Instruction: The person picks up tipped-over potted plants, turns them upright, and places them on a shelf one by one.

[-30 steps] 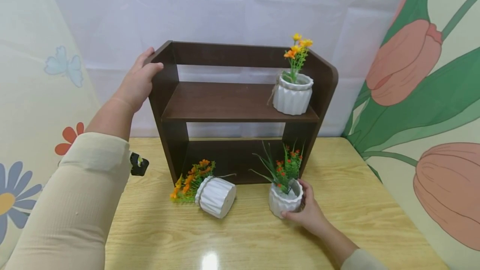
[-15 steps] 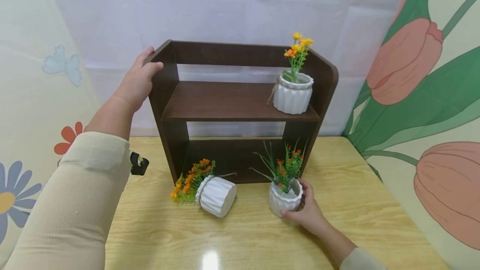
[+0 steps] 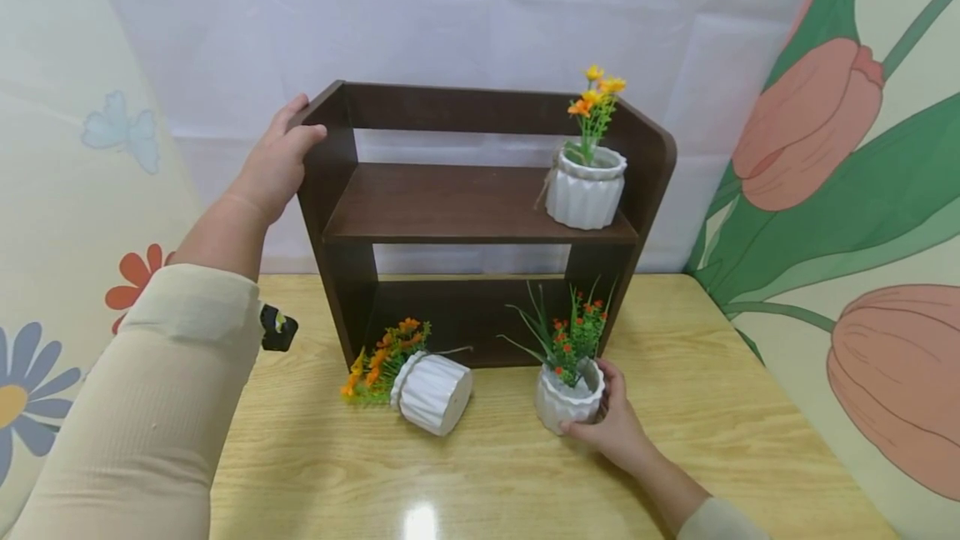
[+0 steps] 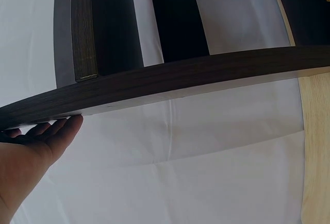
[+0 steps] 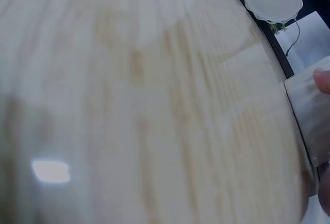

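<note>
My left hand (image 3: 276,158) holds the upper left side panel of a dark brown two-tier shelf (image 3: 480,202), its thumb over the edge. In the left wrist view, fingers (image 4: 67,131) touch that panel's outer face. My right hand (image 3: 617,427) grips a small white flowerpot (image 3: 558,407) by its right side, thumb in front and fingers behind. The pot stands upright on the table before the shelf's right end, with red flowers and long green blades (image 3: 566,340) in it. Only part of this pot (image 5: 314,116) shows in the right wrist view.
Left of the held pot, another white pot (image 3: 431,394) lies on its side, orange flowers pointing left. A third white pot (image 3: 585,190) with yellow-orange flowers stands on the upper board's right end. The shelf stands on a wooden table (image 3: 480,473) before a white cloth.
The right hand and its pot have shifted very slightly left. The red flowers leaned a little to the right early on. The left hand stays on the shelf.
</note>
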`<control>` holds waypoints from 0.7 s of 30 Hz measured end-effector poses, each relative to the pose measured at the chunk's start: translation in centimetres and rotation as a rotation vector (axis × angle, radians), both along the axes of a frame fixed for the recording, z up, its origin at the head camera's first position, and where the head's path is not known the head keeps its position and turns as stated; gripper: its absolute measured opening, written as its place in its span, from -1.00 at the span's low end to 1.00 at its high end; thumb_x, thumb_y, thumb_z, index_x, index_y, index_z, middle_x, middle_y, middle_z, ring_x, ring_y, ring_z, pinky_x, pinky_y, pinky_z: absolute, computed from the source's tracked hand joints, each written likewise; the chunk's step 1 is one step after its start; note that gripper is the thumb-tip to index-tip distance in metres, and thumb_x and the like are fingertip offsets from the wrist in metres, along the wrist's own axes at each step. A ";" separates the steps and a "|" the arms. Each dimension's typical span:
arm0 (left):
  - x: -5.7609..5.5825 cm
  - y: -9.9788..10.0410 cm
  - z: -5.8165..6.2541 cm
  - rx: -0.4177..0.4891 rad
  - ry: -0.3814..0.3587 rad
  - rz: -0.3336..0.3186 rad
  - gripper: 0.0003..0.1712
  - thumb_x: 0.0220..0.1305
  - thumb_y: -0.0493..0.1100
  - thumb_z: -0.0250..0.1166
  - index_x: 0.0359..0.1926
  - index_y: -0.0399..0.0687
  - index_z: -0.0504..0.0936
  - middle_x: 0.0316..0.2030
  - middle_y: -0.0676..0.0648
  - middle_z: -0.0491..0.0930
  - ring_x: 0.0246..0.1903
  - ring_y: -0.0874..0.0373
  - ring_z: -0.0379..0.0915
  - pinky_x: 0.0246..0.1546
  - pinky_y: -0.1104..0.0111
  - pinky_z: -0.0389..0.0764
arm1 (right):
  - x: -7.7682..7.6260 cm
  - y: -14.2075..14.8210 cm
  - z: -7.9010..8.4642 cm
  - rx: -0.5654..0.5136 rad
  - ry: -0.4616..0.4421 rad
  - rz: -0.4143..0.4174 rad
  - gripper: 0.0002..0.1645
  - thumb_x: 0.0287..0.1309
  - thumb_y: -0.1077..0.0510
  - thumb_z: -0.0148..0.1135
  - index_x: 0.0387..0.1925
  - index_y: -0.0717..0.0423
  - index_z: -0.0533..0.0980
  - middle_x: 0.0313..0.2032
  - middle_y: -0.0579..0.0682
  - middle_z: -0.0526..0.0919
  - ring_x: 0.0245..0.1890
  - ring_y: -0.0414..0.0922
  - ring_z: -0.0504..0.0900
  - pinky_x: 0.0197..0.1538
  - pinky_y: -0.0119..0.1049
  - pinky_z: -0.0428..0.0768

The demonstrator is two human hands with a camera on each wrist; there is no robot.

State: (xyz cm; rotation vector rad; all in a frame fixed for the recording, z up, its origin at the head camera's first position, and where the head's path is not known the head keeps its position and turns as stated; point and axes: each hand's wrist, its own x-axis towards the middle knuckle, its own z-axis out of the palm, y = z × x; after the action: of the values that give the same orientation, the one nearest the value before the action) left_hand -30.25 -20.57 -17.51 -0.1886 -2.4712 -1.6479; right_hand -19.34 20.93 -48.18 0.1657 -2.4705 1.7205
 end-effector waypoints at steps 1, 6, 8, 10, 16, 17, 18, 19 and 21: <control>0.0 0.0 0.0 -0.002 0.000 0.001 -0.23 0.43 0.20 -0.23 0.56 0.38 -0.29 0.57 -0.10 -0.25 0.49 -0.17 -0.14 0.47 -0.10 -0.09 | 0.0 0.0 0.0 -0.004 0.001 0.000 0.33 -0.37 0.35 0.61 0.40 0.24 -0.03 0.29 0.32 0.36 0.32 0.23 0.34 0.22 -0.60 0.23; 0.0 0.1 0.0 -0.003 0.000 0.002 -0.24 0.43 0.20 -0.23 0.56 0.39 -0.29 0.57 -0.10 -0.24 0.49 -0.16 -0.13 0.47 -0.11 -0.09 | 0.1 -0.1 0.0 0.000 0.028 0.005 0.31 -0.36 0.35 0.61 0.38 0.26 -0.02 0.27 0.33 0.37 0.30 0.25 0.34 0.21 -0.61 0.23; 0.1 0.1 0.1 0.000 0.000 0.001 -0.24 0.43 0.20 -0.23 0.56 0.39 -0.29 0.57 -0.10 -0.23 0.48 -0.17 -0.11 0.47 -0.10 -0.08 | 0.1 -0.1 0.1 0.001 0.024 0.005 0.31 -0.36 0.35 0.61 0.38 0.25 -0.02 0.27 0.33 0.37 0.30 0.25 0.35 0.23 -0.57 0.24; 0.1 0.1 0.1 -0.002 -0.001 0.003 -0.24 0.43 0.20 -0.23 0.56 0.39 -0.29 0.57 -0.10 -0.23 0.48 -0.17 -0.10 0.47 -0.10 -0.07 | 0.1 -0.1 0.1 -0.005 0.010 0.002 0.32 -0.36 0.34 0.62 0.39 0.24 -0.03 0.27 0.32 0.37 0.30 0.24 0.35 0.29 -0.44 0.27; 0.0 0.0 0.1 -0.003 0.001 -0.001 -0.23 0.44 0.20 -0.23 0.56 0.38 -0.30 0.57 -0.09 -0.25 0.49 -0.15 -0.15 0.47 -0.10 -0.10 | 0.1 -0.2 0.4 -0.009 -0.025 -0.014 0.33 -0.34 0.32 0.62 0.41 0.20 -0.04 0.28 0.32 0.36 0.30 0.26 0.37 0.38 0.09 0.24; 0.0 0.0 0.1 -0.003 0.002 -0.001 -0.23 0.44 0.20 -0.23 0.56 0.38 -0.30 0.57 -0.09 -0.25 0.49 -0.15 -0.14 0.47 -0.09 -0.09 | 0.1 -0.3 0.4 -0.003 -0.024 -0.017 0.33 -0.34 0.32 0.61 0.40 0.21 -0.04 0.27 0.32 0.37 0.29 0.26 0.38 0.37 0.12 0.24; 0.0 0.0 0.1 -0.001 0.003 -0.001 -0.23 0.44 0.20 -0.23 0.56 0.37 -0.29 0.57 -0.10 -0.24 0.49 -0.16 -0.13 0.47 -0.09 -0.09 | 0.1 -0.3 0.4 0.000 -0.023 -0.021 0.32 -0.33 0.31 0.61 0.40 0.21 -0.04 0.27 0.33 0.37 0.29 0.27 0.38 0.37 0.14 0.23; 0.0 0.0 0.1 0.002 0.002 -0.001 -0.23 0.44 0.20 -0.22 0.56 0.37 -0.29 0.57 -0.10 -0.24 0.48 -0.16 -0.12 0.47 -0.09 -0.09 | 0.1 -0.4 0.4 0.003 -0.022 -0.026 0.31 -0.33 0.31 0.61 0.40 0.21 -0.03 0.26 0.33 0.37 0.29 0.27 0.38 0.38 0.16 0.23; 0.0 0.1 0.1 0.003 0.003 -0.003 -0.23 0.44 0.20 -0.22 0.56 0.36 -0.29 0.57 -0.10 -0.25 0.49 -0.15 -0.13 0.47 -0.10 -0.09 | 0.2 -0.5 0.5 0.003 -0.022 -0.034 0.29 -0.31 0.30 0.61 0.40 0.21 -0.02 0.25 0.33 0.37 0.29 0.26 0.38 0.39 0.17 0.22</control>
State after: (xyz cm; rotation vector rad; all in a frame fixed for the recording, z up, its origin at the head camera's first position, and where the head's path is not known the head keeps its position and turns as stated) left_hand -30.21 -20.48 -17.45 -0.1946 -2.4675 -1.6504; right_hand -19.13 20.47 -47.73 0.1054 -2.4767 1.7141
